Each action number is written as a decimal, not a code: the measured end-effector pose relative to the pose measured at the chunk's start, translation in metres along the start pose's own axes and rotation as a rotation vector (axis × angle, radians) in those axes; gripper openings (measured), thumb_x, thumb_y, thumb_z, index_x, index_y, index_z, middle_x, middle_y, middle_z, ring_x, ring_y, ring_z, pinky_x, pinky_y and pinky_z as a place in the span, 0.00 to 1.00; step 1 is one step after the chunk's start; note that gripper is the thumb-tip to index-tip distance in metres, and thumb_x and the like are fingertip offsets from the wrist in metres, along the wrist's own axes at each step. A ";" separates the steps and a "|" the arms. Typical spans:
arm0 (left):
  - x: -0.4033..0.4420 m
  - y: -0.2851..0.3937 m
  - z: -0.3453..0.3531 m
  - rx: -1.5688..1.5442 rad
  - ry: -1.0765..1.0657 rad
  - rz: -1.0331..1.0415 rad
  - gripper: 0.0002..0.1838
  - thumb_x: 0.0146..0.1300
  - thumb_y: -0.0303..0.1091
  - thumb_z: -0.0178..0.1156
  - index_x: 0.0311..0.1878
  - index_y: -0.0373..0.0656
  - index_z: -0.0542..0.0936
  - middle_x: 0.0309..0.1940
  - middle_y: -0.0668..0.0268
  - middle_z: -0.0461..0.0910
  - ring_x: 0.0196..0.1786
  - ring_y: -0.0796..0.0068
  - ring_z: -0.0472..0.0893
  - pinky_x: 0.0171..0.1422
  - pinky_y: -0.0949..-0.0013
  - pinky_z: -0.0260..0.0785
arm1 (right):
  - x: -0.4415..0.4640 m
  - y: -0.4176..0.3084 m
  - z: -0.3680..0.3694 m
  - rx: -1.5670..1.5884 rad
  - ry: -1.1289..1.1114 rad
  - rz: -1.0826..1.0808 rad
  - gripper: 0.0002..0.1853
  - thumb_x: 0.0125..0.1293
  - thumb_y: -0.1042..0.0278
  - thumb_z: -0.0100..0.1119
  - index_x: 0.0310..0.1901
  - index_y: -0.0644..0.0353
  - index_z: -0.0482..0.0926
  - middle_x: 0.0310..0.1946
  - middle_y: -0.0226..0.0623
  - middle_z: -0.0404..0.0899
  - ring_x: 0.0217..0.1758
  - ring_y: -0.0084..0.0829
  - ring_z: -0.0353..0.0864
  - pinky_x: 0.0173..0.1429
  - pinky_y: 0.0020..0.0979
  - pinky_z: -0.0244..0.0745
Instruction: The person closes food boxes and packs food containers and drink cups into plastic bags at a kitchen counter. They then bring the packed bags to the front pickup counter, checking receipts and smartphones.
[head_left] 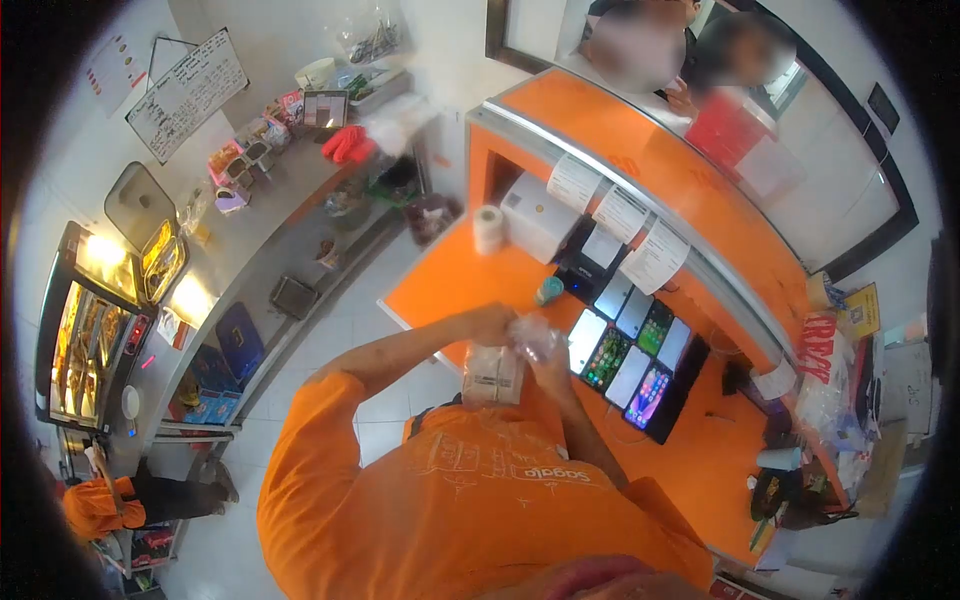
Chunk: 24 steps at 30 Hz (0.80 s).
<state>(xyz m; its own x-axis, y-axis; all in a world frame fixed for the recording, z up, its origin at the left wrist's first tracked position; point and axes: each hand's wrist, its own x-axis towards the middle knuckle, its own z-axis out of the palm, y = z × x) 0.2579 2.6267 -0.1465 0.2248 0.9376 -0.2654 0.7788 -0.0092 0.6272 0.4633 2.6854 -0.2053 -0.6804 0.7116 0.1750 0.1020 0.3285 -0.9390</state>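
My left hand (490, 325) has its fingers closed at the left edge of a crumpled clear plastic bag (535, 338). Just right of it, my right hand (548, 370) is closed round the lower part of the same bag. What the bag holds, if anything, is too small to tell. Below my hands, close to my orange shirt, is a pale brown package (492, 376) with dark print. A small teal-topped round item (549, 290) stands on the orange counter (430, 290) beyond my hands.
Several lit phones (627, 370) lie on the counter to the right, near a black printer (588, 262) and a paper roll (489, 228). Two people stand beyond the raised orange ledge (560, 105). Another person (110, 505) is at the far lower left, near a lit food display (85, 340).
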 end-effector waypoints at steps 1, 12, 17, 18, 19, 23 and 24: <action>0.012 -0.033 0.020 -0.086 -0.005 0.081 0.18 0.59 0.43 0.65 0.49 0.45 0.84 0.48 0.56 0.83 0.48 0.53 0.82 0.53 0.53 0.76 | -0.001 0.002 0.000 -0.017 0.041 -0.026 0.09 0.59 0.77 0.67 0.41 0.63 0.83 0.49 0.39 0.81 0.52 0.39 0.79 0.54 0.37 0.74; -0.024 0.029 0.037 -1.454 0.170 -0.217 0.15 0.67 0.32 0.58 0.54 0.37 0.78 0.47 0.60 0.81 0.48 0.68 0.82 0.51 0.66 0.79 | -0.035 -0.031 0.004 0.030 0.050 -0.134 0.13 0.60 0.78 0.68 0.46 0.66 0.82 0.49 0.43 0.82 0.51 0.37 0.81 0.59 0.35 0.75; -0.013 0.000 0.069 -1.566 0.096 -0.134 0.13 0.66 0.31 0.57 0.52 0.39 0.77 0.47 0.61 0.80 0.50 0.68 0.81 0.58 0.65 0.77 | -0.029 -0.047 -0.005 -0.260 0.018 -0.437 0.12 0.56 0.78 0.70 0.43 0.65 0.84 0.48 0.43 0.84 0.51 0.39 0.82 0.58 0.38 0.76; -0.011 -0.006 0.074 -1.580 0.101 -0.148 0.14 0.66 0.31 0.57 0.53 0.38 0.76 0.47 0.61 0.80 0.51 0.68 0.81 0.59 0.65 0.76 | -0.027 -0.044 -0.006 -0.306 -0.002 -0.481 0.12 0.56 0.78 0.69 0.43 0.65 0.84 0.48 0.43 0.84 0.52 0.40 0.82 0.58 0.39 0.76; -0.009 -0.012 0.079 -1.594 0.105 -0.161 0.16 0.66 0.31 0.57 0.55 0.38 0.75 0.48 0.61 0.79 0.51 0.68 0.81 0.60 0.64 0.76 | -0.026 -0.041 -0.006 -0.353 -0.021 -0.525 0.11 0.56 0.78 0.69 0.43 0.65 0.84 0.48 0.43 0.83 0.53 0.40 0.82 0.58 0.40 0.76; -0.016 0.011 0.059 -1.609 0.115 -0.258 0.20 0.66 0.32 0.57 0.60 0.38 0.71 0.51 0.61 0.78 0.53 0.67 0.80 0.63 0.63 0.74 | -0.029 -0.020 -0.003 -0.306 -0.026 -0.472 0.09 0.58 0.78 0.66 0.41 0.67 0.84 0.50 0.44 0.82 0.54 0.40 0.80 0.57 0.39 0.75; -0.012 0.001 0.068 -1.614 0.123 -0.277 0.20 0.66 0.32 0.57 0.60 0.38 0.71 0.52 0.60 0.77 0.54 0.66 0.80 0.63 0.63 0.74 | -0.029 -0.024 -0.003 -0.170 -0.024 -0.347 0.08 0.59 0.78 0.65 0.40 0.67 0.84 0.51 0.44 0.82 0.54 0.40 0.80 0.57 0.39 0.75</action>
<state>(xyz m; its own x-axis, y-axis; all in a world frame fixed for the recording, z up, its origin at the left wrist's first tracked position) 0.2962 2.5915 -0.1923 0.0843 0.8698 -0.4862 -0.6126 0.4301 0.6631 0.4829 2.6585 -0.1874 -0.7122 0.5258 0.4652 -0.0203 0.6469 -0.7623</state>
